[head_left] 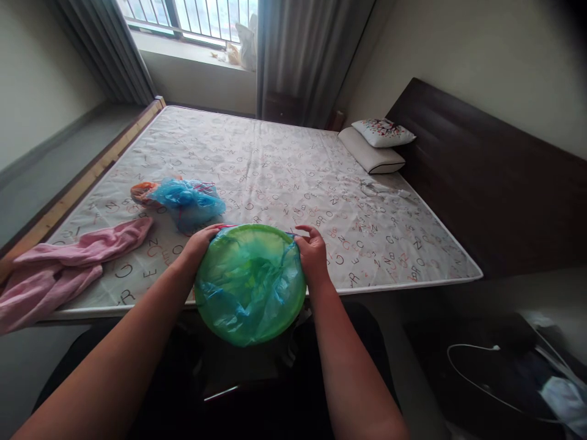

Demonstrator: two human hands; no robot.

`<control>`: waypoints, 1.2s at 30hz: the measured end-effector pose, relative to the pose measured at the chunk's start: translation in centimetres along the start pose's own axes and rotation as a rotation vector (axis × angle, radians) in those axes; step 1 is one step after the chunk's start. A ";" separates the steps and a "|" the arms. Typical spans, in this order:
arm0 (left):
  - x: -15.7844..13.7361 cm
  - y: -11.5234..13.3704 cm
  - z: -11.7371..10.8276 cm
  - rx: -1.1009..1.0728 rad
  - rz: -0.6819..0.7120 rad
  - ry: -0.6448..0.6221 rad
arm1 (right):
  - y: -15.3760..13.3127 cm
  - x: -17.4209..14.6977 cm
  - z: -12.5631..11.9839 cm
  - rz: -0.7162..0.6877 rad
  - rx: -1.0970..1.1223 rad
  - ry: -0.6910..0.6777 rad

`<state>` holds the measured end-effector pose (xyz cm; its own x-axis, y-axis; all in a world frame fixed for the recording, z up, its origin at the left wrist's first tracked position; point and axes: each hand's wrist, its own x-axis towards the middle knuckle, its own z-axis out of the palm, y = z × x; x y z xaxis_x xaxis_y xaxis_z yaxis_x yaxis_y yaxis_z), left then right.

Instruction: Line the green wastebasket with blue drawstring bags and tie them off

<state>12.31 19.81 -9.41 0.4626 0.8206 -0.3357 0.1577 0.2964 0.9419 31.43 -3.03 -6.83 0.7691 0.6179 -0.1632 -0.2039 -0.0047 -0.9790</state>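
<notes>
Though gripping the blue bag (270, 299), already spread across the green container (254, 342), between left hand (199, 247) and right hand (313, 253), probably must still secure it

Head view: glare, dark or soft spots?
Head view: window blown out near white; head view: pale sheen on the blue plastic over the green container; head view: legs sunk in shadow; head view: pale item at lower right too soft to identify; upper right corner black.
</notes>
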 end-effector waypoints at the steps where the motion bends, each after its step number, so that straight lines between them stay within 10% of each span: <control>1: 0.0 0.2 -0.2 -0.016 0.000 -0.008 | -0.4 -0.4 0.2 -0.059 -0.013 0.012; 7: -1.3 1.2 -0.3 -0.111 0.057 -0.035 | -0.5 -0.1 0.2 -0.094 0.003 -0.016; 14: -0.2 -1.8 -0.3 0.441 -0.055 -0.059 | 3.9 2.8 -0.8 0.099 -0.267 0.091; 23: -1.3 -1.0 -0.1 0.590 -0.016 -0.133 | 4.5 3.8 -2.3 0.210 -0.432 0.123; 36: -1.6 -1.6 0.1 1.045 0.233 -0.256 | 3.1 3.0 -2.2 0.021 -0.772 -0.108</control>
<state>11.41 17.97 -10.37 0.7250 0.6415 -0.2507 0.6479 -0.5115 0.5645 34.49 -2.92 -10.64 0.6987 0.6843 -0.2087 0.2916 -0.5388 -0.7904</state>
